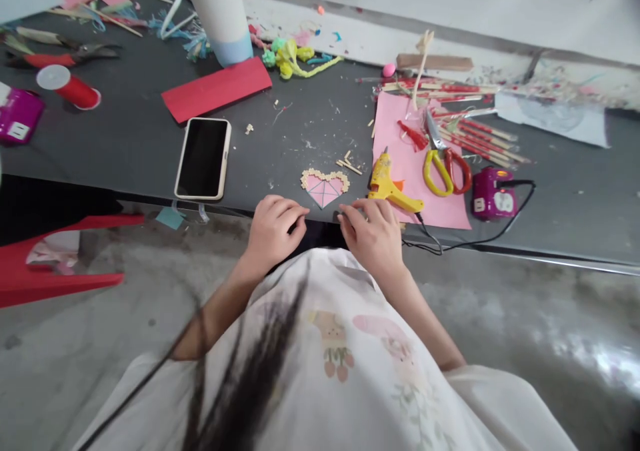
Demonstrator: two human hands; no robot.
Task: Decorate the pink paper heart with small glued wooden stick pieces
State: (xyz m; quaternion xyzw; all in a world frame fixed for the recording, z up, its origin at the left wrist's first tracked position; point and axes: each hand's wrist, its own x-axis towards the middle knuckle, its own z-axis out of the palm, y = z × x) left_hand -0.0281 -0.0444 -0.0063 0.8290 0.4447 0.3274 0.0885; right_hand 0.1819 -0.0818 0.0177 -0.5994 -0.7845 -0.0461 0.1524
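Left hand (275,231) and right hand (374,234): fingers loosely curled, partly open, at the table edge; I see nothing held, though the palms are turned from me. Between and just beyond the fingertips, the pink paper heart (325,191) lies flat, point toward the body. Progress: top lobes edged with small pale pieces, two straight lower sides bare, lines across the middle showing. I'd call the border roughly half done, lower sides left.

Short sticks (350,166) lie just beyond the heart. Glue gun (383,181), near the right hand, rests on a pink sheet (453,212) with scissors (440,150); purple box (494,194) beside the sheet. Left of the heart: phone (203,158), red card (217,90), thread spool (77,92). Dark tabletop (133,134), scraps scattered, backed by a whitish panel (450,4). Below: grey floor (520,324), red seat (65,288) at left.
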